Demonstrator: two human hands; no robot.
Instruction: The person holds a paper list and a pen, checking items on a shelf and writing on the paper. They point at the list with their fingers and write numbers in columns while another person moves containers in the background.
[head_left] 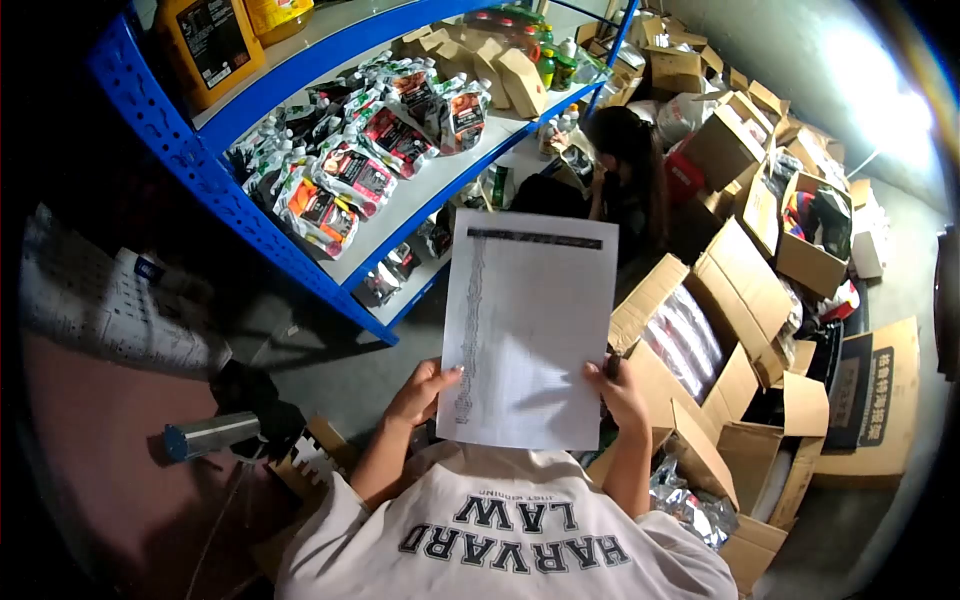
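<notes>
A white sheet of paper is held up in front of my chest, with a black bar near its top and a column of small text down its left side. My left hand grips the lower left edge, thumb on the front face. On the opposite edge my right hand pinches the sheet, its thumb also on the front. A small dark object, pen-like in shape, shows by the right thumb. The fingers behind the paper are hidden.
A blue shelf rack at left carries rows of pouches and yellow jugs. Beyond the paper, a dark-haired person is low beside the rack. Open cardboard boxes crowd the right. A metallic cylinder stands out at lower left.
</notes>
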